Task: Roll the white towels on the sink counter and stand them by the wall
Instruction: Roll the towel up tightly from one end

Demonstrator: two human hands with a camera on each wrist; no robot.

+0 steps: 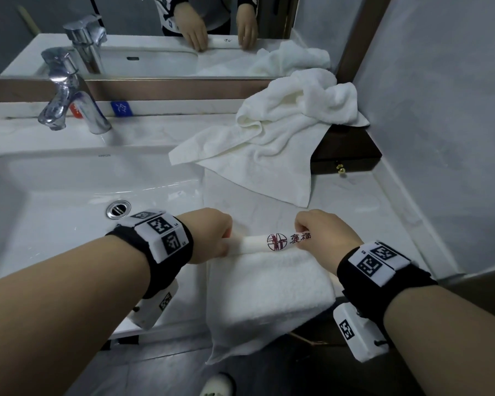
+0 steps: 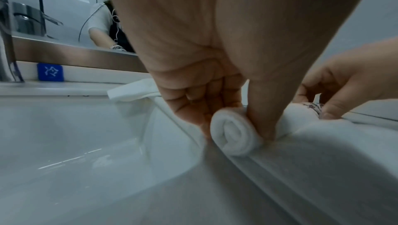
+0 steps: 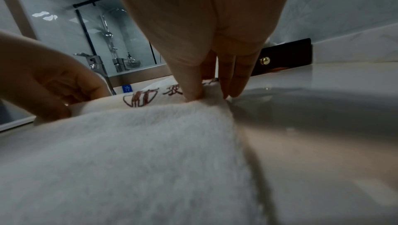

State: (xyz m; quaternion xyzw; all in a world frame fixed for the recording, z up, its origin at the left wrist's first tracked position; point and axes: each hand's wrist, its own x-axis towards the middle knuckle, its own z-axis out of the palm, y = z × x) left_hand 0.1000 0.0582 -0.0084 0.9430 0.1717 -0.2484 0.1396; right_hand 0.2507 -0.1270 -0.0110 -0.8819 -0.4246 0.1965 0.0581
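Observation:
A white towel lies flat on the counter, its near end hanging over the front edge. Its far end is rolled into a thin roll with a red emblem and characters on it. My left hand grips the roll's left end between thumb and fingers. My right hand pinches the right end of the roll, thumb on the near side and fingers behind. A second white towel lies crumpled at the back right, partly over a dark box.
The sink basin with its drain lies left of the towel. A chrome faucet stands at the back before the mirror. A dark wooden box sits against the right wall.

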